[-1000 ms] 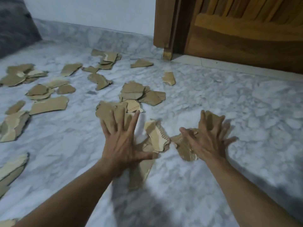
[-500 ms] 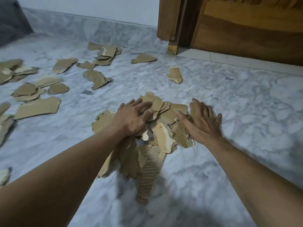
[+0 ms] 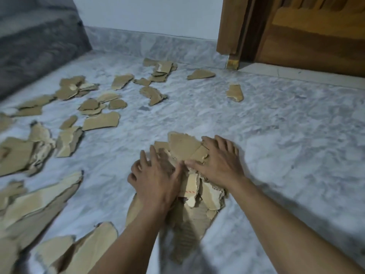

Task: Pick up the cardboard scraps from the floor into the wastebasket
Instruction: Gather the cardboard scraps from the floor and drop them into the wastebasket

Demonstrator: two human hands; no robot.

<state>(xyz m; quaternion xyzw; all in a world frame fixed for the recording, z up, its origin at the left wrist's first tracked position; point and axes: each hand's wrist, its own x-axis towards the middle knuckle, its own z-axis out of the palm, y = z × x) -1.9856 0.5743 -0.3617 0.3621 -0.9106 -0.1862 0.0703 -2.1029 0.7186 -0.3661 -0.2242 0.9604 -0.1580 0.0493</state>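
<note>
A heap of torn brown cardboard scraps [image 3: 183, 149] lies on the marble floor [image 3: 286, 155] in front of me. My left hand [image 3: 156, 175] presses against the heap's left side with its fingers curled over the pieces. My right hand [image 3: 219, 163] lies on the heap's right side, fingers spread, thumb pointing toward the left hand. The two hands squeeze the heap between them. More scraps lie loose farther off, such as one flat piece [image 3: 100, 121] to the left and one small piece [image 3: 235, 92] at the back right. No wastebasket is in view.
Several large scraps [image 3: 39, 198] lie at the near left, and smaller ones [image 3: 160, 70] by the back wall. A grey sofa [image 3: 35, 46] stands at the far left. A wooden door and frame [image 3: 306, 36] close the back right.
Both hands have drawn in toward each other and pushed the spread scraps into one tight heap. My view has moved closer and a little to the left.
</note>
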